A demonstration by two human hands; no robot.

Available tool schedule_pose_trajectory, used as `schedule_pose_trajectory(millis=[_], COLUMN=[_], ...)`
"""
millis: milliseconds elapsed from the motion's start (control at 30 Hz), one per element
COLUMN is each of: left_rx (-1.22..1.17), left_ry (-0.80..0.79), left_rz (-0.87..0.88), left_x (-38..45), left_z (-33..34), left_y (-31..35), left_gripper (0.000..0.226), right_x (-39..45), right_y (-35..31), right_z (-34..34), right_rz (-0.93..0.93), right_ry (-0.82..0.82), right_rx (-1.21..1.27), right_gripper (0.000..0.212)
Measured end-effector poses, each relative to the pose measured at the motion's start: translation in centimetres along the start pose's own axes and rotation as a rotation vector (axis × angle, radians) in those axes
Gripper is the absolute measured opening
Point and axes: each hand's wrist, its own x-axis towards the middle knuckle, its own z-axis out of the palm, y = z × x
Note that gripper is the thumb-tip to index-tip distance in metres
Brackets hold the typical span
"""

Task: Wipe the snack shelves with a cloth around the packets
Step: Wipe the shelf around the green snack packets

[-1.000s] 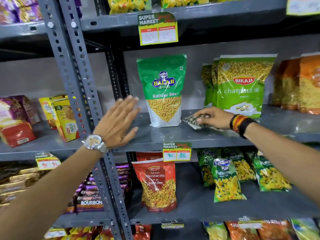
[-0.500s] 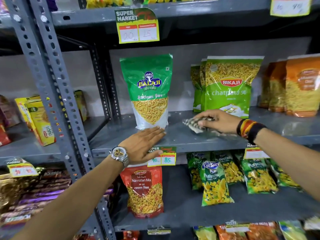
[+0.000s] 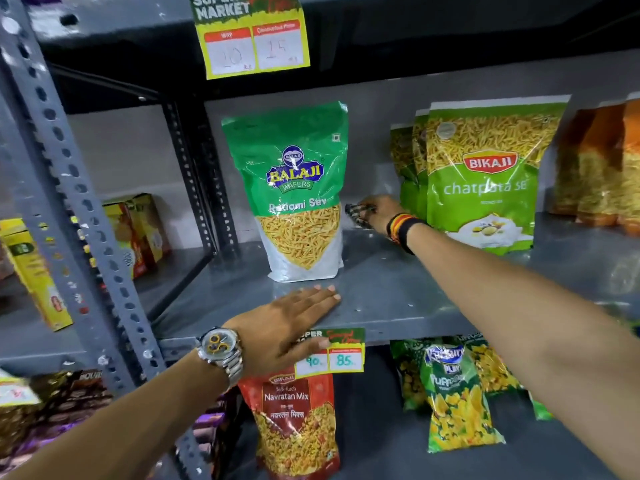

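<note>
Cloth (image 3: 360, 216), checked dark and light, sits bunched in the right hand (image 3: 379, 213) at the centre of the frame, far back on the grey shelf (image 3: 398, 292), in the gap between the Balaji packet (image 3: 298, 192) and the Bikaji packet (image 3: 485, 174). The fingers curl round the cloth and pinch it; whether it touches the shelf I cannot tell. Bands of red, yellow and black circle that wrist (image 3: 403, 230).

Left hand (image 3: 287, 327) lies palm down on the shelf's front edge, lower centre, fingers straight and pressed together, tips just short of the Balaji packet's base. Its thumb side covers part of the price tag (image 3: 337, 355) marked 90 and 85. A watch (image 3: 220, 351) sits on that wrist.

Both packets stand upright. On the shelf below, a red Navratan packet (image 3: 294, 420) stands at lower centre and a puff packet (image 3: 453, 393) to its right. Another price tag (image 3: 252, 36) hangs at top centre
</note>
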Motion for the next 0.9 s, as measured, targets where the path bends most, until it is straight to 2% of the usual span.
schedule_pose_trajectory(millis=[67, 200, 400, 533, 667, 767, 833, 900], left_rx=[-0.005, 0.012, 0.014, 0.006, -0.019, -0.009, 0.005, 0.011], left_ry=[-0.013, 0.003, -0.015, -0.012, -0.014, -0.021, -0.007, 0.004], left_rz=[0.0, 0.003, 0.006, 0.008, -0.009, -0.027, -0.035, -0.041], left_x=[0.0, 0.0, 0.0, 0.0, -0.2, -0.2, -0.2, -0.1], left_z=[0.2, 0.4, 0.5, 0.4, 0.1, 0.0, 0.1, 0.0], left_y=[-0.2, -0.4, -0.5, -0.3, -0.1, 0.1, 0.1, 0.3], left_gripper=[0.072, 0.071, 0.071, 0.071, 0.07, 0.07, 0.07, 0.07], right_x=[4.8, 4.5, 3.5, 0.7, -4.4, -8.5, -10.0, -10.0], right_y=[2.1, 0.0, 0.9, 0.8, 0.2, 0.2, 0.4, 0.7], right_z=[2.2, 2.6, 3.3, 1.3, -0.6, -3.6, -6.1, -7.4], right_rz=[-0.02, -0.065, -0.081, -0.117, -0.253, -0.343, -0.333, -0.299], right_ry=[-0.052, -0.171, -0.363, -0.425, -0.505, -0.635, -0.704, -0.649], right_rx=[-0.107, -0.25, -0.139, -0.081, -0.078, -0.122, -0.149, -0.128], right_gripper=[0.027, 0.03, 0.028, 0.037, 0.037, 0.033, 0.032, 0.035])
